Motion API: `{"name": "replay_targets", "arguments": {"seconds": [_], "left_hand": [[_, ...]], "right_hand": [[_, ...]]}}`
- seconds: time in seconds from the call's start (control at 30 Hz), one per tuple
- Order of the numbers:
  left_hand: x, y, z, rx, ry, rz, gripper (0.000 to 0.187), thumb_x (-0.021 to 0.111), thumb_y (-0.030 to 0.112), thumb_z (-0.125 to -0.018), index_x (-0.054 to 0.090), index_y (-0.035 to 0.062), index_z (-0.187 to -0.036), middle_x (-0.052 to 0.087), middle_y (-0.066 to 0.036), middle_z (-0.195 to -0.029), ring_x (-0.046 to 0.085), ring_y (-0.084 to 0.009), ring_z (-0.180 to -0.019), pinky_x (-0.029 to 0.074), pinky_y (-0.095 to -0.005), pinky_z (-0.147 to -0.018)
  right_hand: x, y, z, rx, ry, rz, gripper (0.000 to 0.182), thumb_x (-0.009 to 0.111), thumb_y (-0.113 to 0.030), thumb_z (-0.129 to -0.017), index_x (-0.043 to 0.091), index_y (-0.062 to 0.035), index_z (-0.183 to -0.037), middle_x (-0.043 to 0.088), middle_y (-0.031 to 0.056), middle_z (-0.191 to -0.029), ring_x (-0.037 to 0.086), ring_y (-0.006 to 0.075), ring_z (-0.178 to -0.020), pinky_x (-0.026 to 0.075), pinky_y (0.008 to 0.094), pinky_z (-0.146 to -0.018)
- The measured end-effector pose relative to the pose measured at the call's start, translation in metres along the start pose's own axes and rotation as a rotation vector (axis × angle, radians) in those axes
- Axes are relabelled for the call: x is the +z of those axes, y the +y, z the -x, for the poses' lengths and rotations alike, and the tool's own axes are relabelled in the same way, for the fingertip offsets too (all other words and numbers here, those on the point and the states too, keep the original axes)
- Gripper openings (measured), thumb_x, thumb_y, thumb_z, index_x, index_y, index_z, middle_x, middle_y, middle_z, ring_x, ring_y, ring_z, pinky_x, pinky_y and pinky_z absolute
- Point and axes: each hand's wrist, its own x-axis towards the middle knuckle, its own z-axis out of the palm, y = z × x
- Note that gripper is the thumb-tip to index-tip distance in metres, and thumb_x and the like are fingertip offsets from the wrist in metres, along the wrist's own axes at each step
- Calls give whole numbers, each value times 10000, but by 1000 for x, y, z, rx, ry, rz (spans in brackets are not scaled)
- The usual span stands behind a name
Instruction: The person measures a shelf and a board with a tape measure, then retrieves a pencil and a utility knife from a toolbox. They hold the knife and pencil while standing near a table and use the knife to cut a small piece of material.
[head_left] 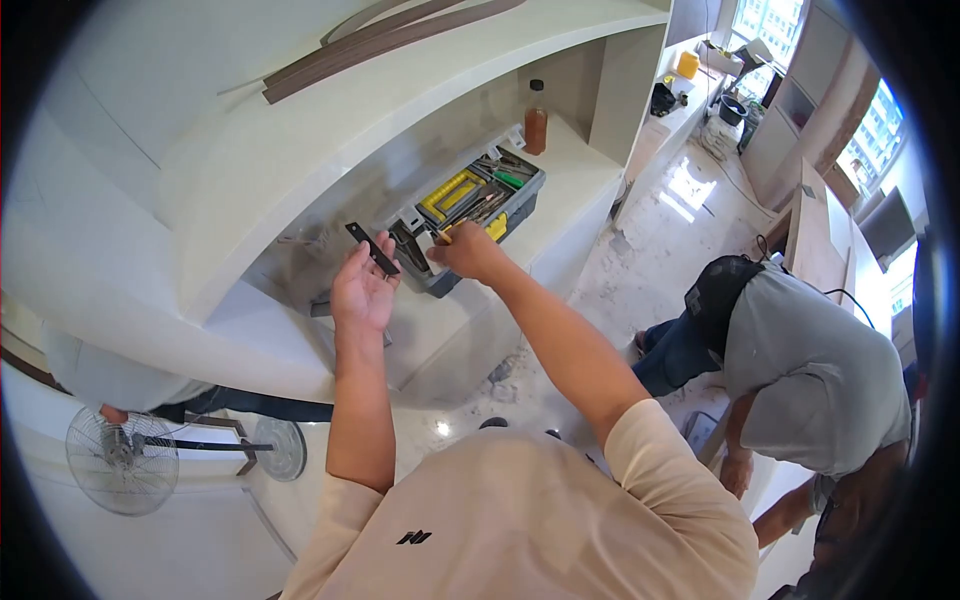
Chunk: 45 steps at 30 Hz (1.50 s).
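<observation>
My left hand is closed on a flat black metal strip with small holes near its ends, held tilted beside the toolbox. The open grey toolbox stands on the lower shelf. Over its near end, my right hand has its fingers curled together; a small yellowish bit shows at the fingertips, too little to name. Inside the box are a yellow tray piece, a green-handled tool and several loose metal tools. Some of the box's contents are hidden behind my right hand.
An amber bottle stands on the shelf behind the toolbox. Brown strips lie on the curved top shelf. At right a co-worker bends over. A standing fan is at lower left. Dust marks the floor.
</observation>
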Motion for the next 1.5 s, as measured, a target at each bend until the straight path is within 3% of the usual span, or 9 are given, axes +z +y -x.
{"name": "replay_targets", "arguments": {"seconds": [0.23, 0.33, 0.57, 0.63, 0.77, 0.83, 1.03, 1.4, 1.5], "left_hand": [[-2, 0, -1, -4, -3, 2, 188, 602, 160, -886, 533, 121, -1056, 602, -107, -1189, 542, -208, -1103, 413, -371, -846], [-1, 1, -1, -7, -6, 14, 236, 607, 170, -884, 529, 107, -1097, 600, -103, -1198, 535, -206, -1116, 389, -375, -878], [1, 3, -1, -18, -5, 22, 288, 623, 179, -873, 525, 86, -1127, 577, -111, -1238, 529, -208, -1122, 372, -374, -899], [1, 1, -1, -13, -2, 25, 281, 626, 176, -871, 529, 85, -1119, 579, -116, -1230, 531, -212, -1120, 376, -373, -895], [-2, 0, 1, -16, -21, 39, 268, 623, 165, -872, 532, 80, -1109, 584, -121, -1213, 533, -216, -1116, 386, -373, -885], [1, -2, 4, -8, -35, 20, 258, 615, 160, -876, 532, 73, -1104, 585, -120, -1205, 534, -217, -1109, 390, -374, -881], [-15, -13, 22, -32, 26, -27, 197, 597, 152, -885, 550, 88, -1065, 592, -101, -1200, 529, -216, -1110, 380, -374, -899], [-41, -59, 91, -44, 6, -293, 57, 589, 95, -885, 577, 128, -931, 597, -97, -1246, 586, -175, -1043, 462, -346, -782], [-43, -60, 104, -63, 3, -294, 67, 597, 66, -881, 591, 88, -945, 600, -100, -1233, 572, -167, -1036, 439, -328, -816]], "right_hand": [[32, -10, -25, 3, 118, 362, 400, 721, -420, -752, 704, -50, -904, 680, 179, -948, 666, 317, -901, 534, 406, -769], [24, -24, -10, 75, 25, 318, 424, 703, -353, -779, 647, 6, -996, 659, 183, -1045, 652, 321, -960, 524, 389, -825], [27, 7, 39, -184, 265, 64, 300, 660, -305, -809, 688, -69, -994, 640, 201, -1037, 613, 363, -951, 512, 405, -790], [27, 36, 67, -157, 206, -146, 314, 669, -309, -809, 688, -57, -996, 658, 190, -926, 638, 340, -861, 507, 396, -746], [34, 112, 115, 174, 65, -357, 321, 679, -318, -828, 680, -18, -942, 605, 93, -687, 546, 167, -617, 457, 324, -618], [27, 129, 141, 320, 117, -477, 279, 680, -270, -836, 682, -7, -929, 585, 49, -680, 504, 121, -618, 439, 294, -592], [8, 137, 157, 314, 232, -627, 221, 678, -198, -847, 685, 8, -928, 593, 33, -701, 501, 91, -662, 435, 267, -622], [-15, 33, 62, -417, 499, -96, 240, 620, -212, -878, 664, -18, -1010, 675, 180, -879, 646, 323, -855, 494, 355, -763], [-2, 18, 42, -90, 285, -44, 280, 607, -271, -881, 671, -17, -981, 665, 199, -855, 630, 353, -812, 489, 374, -755]]}}
